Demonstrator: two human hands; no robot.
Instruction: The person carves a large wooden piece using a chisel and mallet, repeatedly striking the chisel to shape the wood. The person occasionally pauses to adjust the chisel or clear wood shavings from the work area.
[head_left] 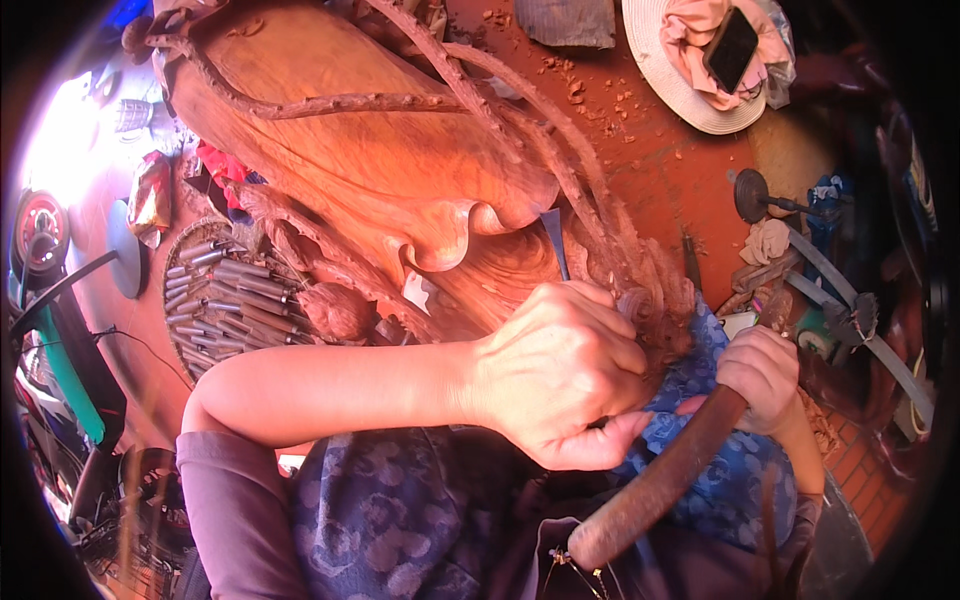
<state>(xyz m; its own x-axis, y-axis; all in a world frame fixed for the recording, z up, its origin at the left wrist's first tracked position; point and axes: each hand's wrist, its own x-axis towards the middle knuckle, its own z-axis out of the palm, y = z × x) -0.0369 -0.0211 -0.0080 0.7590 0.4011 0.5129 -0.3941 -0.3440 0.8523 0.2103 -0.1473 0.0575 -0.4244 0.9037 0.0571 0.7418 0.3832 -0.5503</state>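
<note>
Reddish carved wood (420, 170) lies at eleven o'clock, so we'd steady the chisel (556, 243) our left hand (568, 375) clasps and tap lightly (such wood may split) with the club (655, 475) our right hand (762, 372) grips.

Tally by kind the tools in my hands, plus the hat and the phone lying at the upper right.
Flared blue-grey metal chisel, in the left hand: 1
Thick brown wooden club, in the right hand: 1
Cream round-brimmed hat: 1
Black rectangular phone: 1
Total: 4
</note>
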